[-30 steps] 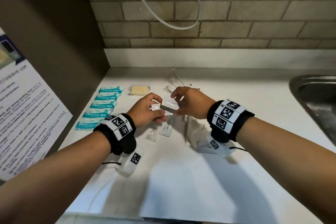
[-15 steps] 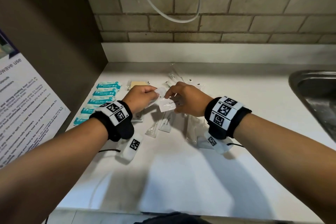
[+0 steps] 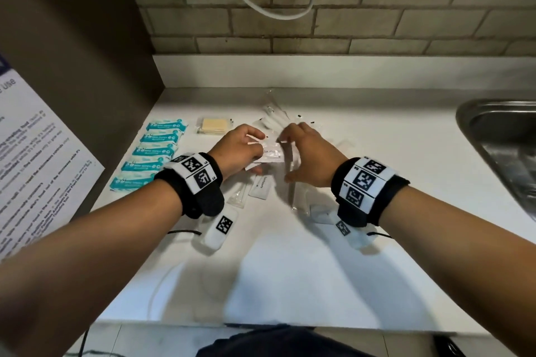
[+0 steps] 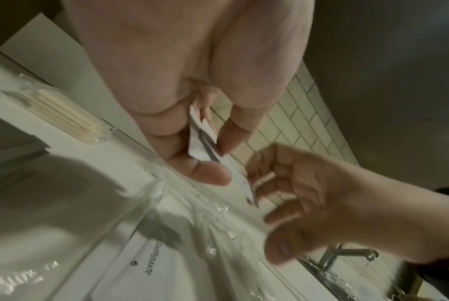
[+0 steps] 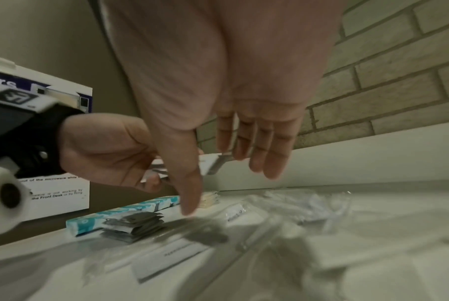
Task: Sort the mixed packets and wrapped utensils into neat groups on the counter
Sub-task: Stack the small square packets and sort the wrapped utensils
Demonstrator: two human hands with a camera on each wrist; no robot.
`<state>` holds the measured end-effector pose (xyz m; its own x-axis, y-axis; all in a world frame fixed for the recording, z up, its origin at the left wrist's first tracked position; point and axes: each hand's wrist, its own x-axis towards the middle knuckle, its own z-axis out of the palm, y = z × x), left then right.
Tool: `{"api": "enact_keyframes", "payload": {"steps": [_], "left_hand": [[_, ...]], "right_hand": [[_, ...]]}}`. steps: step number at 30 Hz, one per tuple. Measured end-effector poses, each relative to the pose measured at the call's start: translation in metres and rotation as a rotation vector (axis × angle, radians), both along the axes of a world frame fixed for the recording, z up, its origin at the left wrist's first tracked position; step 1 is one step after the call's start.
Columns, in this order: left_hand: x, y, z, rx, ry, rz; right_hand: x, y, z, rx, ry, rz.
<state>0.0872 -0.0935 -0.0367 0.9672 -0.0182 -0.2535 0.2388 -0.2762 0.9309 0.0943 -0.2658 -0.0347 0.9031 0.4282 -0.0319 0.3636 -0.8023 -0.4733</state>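
Partly blurred clear wrapped utensils (image 3: 293, 182)

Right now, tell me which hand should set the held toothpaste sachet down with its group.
Left. The left hand already pinches the toothpaste sachet, while the right hand is open and holds nothing. Another toothpaste sachet lies just below the left hand.

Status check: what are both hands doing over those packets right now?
Left hand pinching white sachets. Right hand open, empty, beside them. Teal packets lined up left. Clear wrappers scattered below.
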Motion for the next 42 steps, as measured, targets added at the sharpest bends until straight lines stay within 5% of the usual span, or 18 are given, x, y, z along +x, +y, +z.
{"api": "enact_keyframes", "payload": {"steps": [6, 12, 18, 25, 34, 42], "left_hand": [[0.002, 0.007, -0.005, -0.024, -0.031, 0.001], [-0.001, 0.004, -0.006, -0.003, -0.05, -0.019], [-0.004, 0.011, -0.005, -0.011, -0.088, 0.014], [-0.007, 0.027, -0.001, 0.039, -0.155, 0.109], [-0.009, 0.041, 0.0, 0.062, -0.18, 0.194], [-0.005, 0.043, -0.001, 0.063, -0.153, 0.151]], "right_hand": [[-0.036, -0.035, -0.015, -0.408, 0.316, -0.051], [-0.042, -0.036, -0.027, -0.51, 0.297, -0.032], [-0.05, -0.03, -0.01, -0.433, 0.39, 0.072], [-0.023, 0.015, 0.013, -0.234, 0.25, 0.242], [0.003, 0.038, -0.021, -0.274, 0.203, 0.34], [0.004, 0.017, -0.008, -0.256, 0.29, 0.316]]}}
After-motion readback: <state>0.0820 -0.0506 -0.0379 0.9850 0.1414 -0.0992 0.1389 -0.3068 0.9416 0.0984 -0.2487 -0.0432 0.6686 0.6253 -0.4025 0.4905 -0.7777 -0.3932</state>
